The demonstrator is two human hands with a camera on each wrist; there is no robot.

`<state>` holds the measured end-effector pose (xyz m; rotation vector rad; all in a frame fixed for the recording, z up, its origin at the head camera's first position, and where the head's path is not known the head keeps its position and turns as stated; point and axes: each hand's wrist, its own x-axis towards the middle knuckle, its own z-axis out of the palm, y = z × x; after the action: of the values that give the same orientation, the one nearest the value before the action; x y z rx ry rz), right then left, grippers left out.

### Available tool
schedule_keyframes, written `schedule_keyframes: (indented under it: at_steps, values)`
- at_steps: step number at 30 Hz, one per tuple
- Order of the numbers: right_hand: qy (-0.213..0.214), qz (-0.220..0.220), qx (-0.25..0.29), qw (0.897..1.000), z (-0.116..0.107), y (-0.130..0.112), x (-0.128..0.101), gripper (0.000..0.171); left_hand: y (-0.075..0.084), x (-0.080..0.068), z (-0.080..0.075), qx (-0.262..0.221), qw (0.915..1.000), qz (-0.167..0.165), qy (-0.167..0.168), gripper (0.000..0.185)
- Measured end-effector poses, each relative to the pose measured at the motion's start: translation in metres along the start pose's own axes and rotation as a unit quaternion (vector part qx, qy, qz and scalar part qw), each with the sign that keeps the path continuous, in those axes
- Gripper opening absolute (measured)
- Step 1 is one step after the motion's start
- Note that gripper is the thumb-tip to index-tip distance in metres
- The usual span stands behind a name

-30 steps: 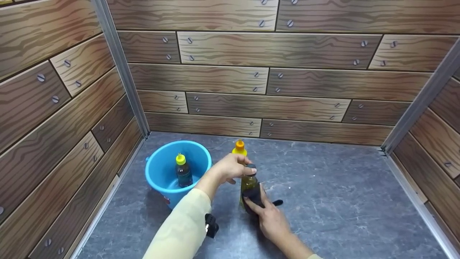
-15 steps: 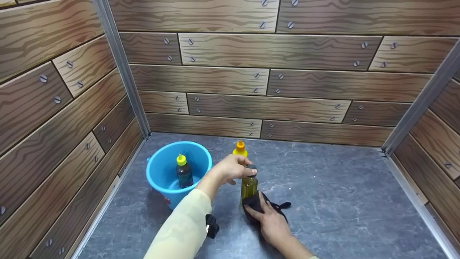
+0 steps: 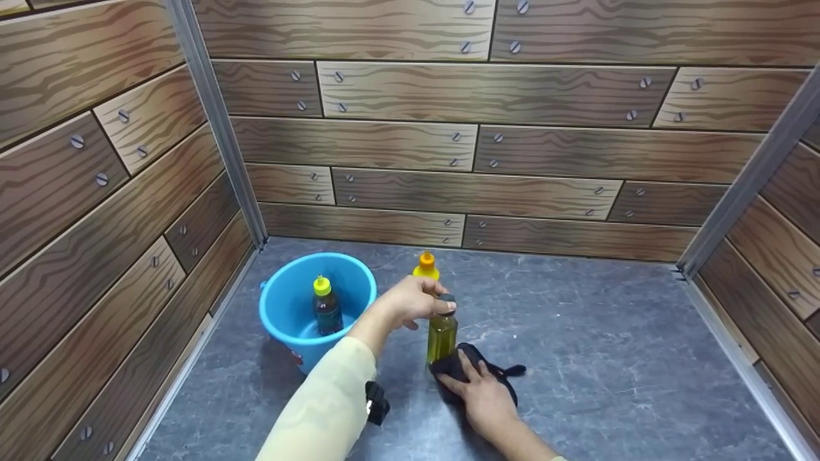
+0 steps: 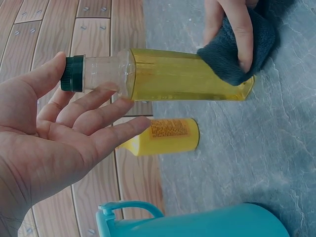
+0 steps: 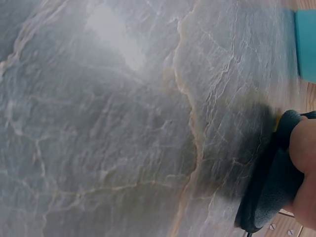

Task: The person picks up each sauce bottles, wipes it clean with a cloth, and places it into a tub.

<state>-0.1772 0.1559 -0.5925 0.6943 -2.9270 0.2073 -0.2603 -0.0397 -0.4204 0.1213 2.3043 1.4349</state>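
A clear bottle of yellow oil (image 3: 442, 337) with a dark green cap (image 4: 73, 73) stands on the grey floor (image 3: 596, 358). My left hand (image 3: 441, 306) pinches its cap and neck from above, thumb on the cap. My right hand (image 3: 462, 379) grips a dark cloth (image 3: 456, 366) and presses it against the foot of the bottle. In the left wrist view the cloth (image 4: 256, 39) covers the bottle's lower end under my right fingers (image 4: 242, 34). The right wrist view shows the cloth (image 5: 269, 192) bunched on the floor.
A blue bucket (image 3: 282, 314) stands left of the bottle with a dark, yellow-capped bottle (image 3: 327, 307) inside. A yellow bottle with an orange cap (image 3: 426, 264) stands just behind my left hand. Wood-patterned walls (image 3: 448, 141) close in three sides.
My right hand has slid the cloth down from the middle of the oil bottle to its foot at the floor. The left hand has stayed on the cap.
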Motion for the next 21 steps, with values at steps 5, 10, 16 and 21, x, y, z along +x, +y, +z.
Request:
schedule_keyframes:
  at_steps: [5, 10, 16, 21]
  values:
    - [-0.008, 0.022, -0.009, 1.0, -0.003, -0.002, 0.0, 0.051, 0.0, 0.0, 0.0, 0.006, 1.0, -0.003, 0.002, 0.017]
    - [-0.006, 0.032, -0.001, 0.999, -0.005, -0.001, -0.001, 0.047, -0.001, 0.0, 0.0, 0.006, 0.9999, -0.009, 0.006, 0.019]
    - [-0.034, 0.064, 0.012, 0.997, -0.007, 0.004, -0.001, 0.05, 0.0, 0.0, 0.001, 0.001, 0.9999, -0.009, 0.005, 0.017]
    - [-0.043, 0.094, 0.013, 0.995, -0.009, 0.011, -0.002, 0.057, 0.0, 0.001, 0.001, 0.0, 0.9999, -0.013, 0.006, 0.024]
